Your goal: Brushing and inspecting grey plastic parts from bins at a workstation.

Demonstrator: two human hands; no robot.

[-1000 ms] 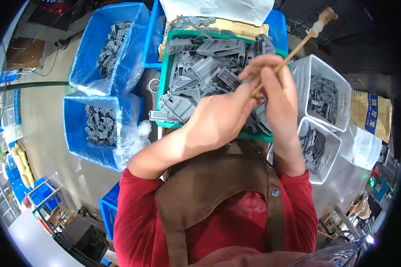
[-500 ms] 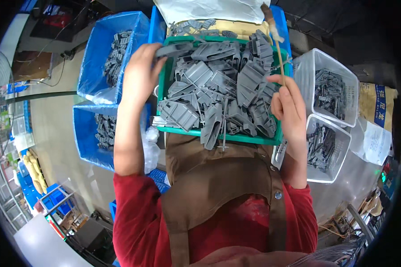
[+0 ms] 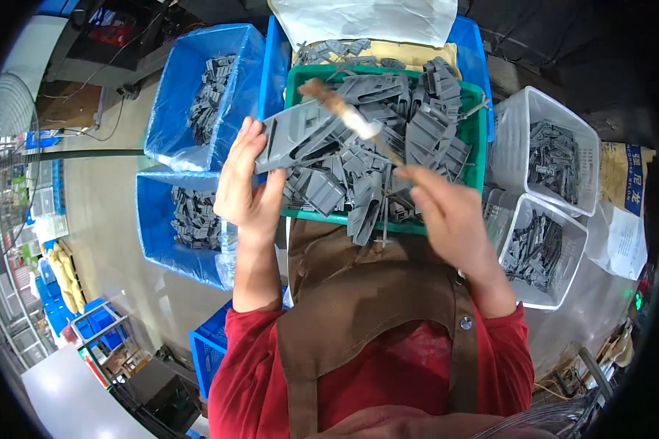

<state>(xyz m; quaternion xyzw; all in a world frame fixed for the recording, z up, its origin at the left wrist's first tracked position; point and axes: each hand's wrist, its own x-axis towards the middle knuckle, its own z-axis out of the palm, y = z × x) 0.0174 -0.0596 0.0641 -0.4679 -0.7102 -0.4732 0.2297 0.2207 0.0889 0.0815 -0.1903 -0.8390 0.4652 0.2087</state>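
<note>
My left hand point(image 3: 245, 186) holds a long grey plastic part point(image 3: 304, 135) lifted above the left side of the green tray point(image 3: 478, 128). My right hand point(image 3: 447, 212) grips a wooden-handled tool point(image 3: 348, 113), blurred with motion, its far end lying over the held part. The green tray rests on my lap and is heaped with several similar grey plastic parts point(image 3: 392, 146).
Two blue bins point(image 3: 205, 95) point(image 3: 179, 223) with grey parts stand at the left. Two clear plastic boxes point(image 3: 553, 150) point(image 3: 538, 249) of darker small parts stand at the right. A blue crate with a white bag point(image 3: 366, 18) sits behind the tray. A brown apron covers my front.
My left hand has lifted a grey part out of the tray. The right hand has swung the wooden tool from the right side across to the held part.
</note>
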